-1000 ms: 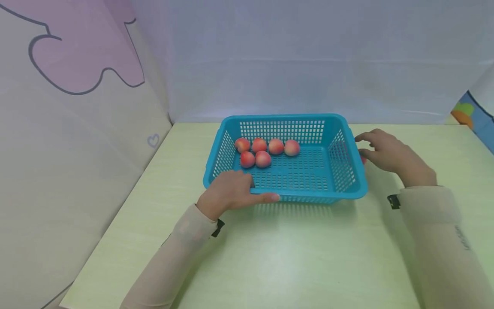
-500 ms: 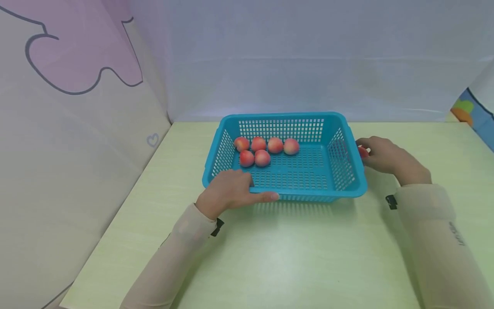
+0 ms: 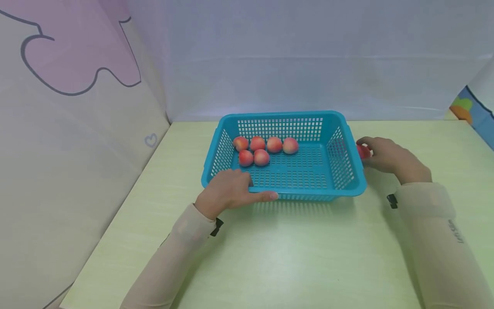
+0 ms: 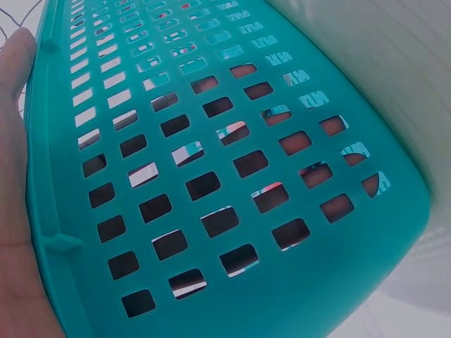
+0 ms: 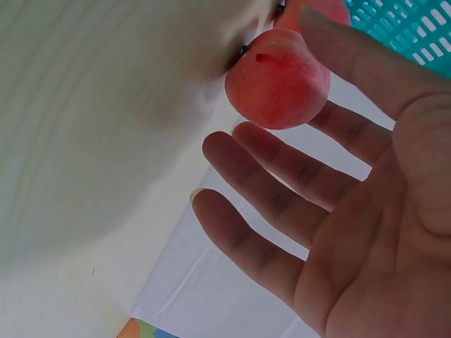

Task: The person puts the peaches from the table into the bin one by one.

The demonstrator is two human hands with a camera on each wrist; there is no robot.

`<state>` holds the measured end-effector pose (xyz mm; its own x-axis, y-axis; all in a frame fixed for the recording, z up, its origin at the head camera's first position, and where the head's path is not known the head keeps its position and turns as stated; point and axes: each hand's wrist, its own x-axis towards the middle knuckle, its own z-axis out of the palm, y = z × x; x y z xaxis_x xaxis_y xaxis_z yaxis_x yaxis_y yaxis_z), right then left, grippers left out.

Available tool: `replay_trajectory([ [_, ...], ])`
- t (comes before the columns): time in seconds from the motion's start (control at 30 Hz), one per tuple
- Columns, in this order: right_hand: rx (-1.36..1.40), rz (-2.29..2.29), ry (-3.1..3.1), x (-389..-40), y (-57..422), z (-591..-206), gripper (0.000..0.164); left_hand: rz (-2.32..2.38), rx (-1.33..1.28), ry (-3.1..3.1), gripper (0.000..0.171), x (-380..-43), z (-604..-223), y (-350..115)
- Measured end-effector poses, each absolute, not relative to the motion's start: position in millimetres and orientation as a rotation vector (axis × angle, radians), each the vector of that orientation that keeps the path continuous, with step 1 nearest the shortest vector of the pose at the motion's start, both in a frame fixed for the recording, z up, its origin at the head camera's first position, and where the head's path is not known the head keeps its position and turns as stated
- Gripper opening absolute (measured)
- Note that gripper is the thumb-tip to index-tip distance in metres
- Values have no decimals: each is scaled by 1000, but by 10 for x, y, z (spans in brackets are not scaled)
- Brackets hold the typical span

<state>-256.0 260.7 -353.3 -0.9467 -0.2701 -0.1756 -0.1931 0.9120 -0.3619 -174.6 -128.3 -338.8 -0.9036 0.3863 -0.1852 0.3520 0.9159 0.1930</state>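
Observation:
A blue plastic basket with a mesh of square holes stands on the table. My left hand grips its near rim, thumb lying along the outside. In the left wrist view the fingers show through the holes of the basket wall. Outside the basket's right end, my right hand pinches a red peach between thumb and index finger, the other fingers loosely spread. Behind it in the right wrist view is another peach, partly hidden by the thumb. Several peaches sit inside the basket at the back left.
The pale wooden table extends in front of the basket and to both sides. A whitish sheet hangs behind it, and a wall covering with a pink drawing rises at the left.
My right hand has closed in from open fingers to a pinch on the peach beside the basket. The left hand and the basket stay in place.

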Motion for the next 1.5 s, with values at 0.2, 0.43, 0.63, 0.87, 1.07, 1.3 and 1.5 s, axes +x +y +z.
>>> replay_trajectory([
  [0.2,-296,-487,2851,-2527,2658,-3523,63,234,561,2852,81,-1742,-3382,-1288],
  [0.43,-246,-457,2825,-2503,2737,-3515,70,234,562,2849,81,-1737,-3375,-1291],
  [0.63,-152,-460,2771,-2465,2821,-3498,79,236,554,2857,82,-1736,-3373,-1295],
  [0.87,-78,-466,2726,-2437,2846,-3476,84,223,554,2867,82,-1739,-3381,-1305],
  [1.07,-245,-483,2786,-2474,2823,-3490,84,229,560,2867,82,-1738,-3376,-1308],
  [1.3,-524,-578,2814,-2544,2737,-3608,67,238,553,2858,83,-1729,-3365,-1310],
  [1.5,-580,-498,2870,-2557,2734,-3649,49,233,554,2856,82,-1728,-3368,-1306],
])
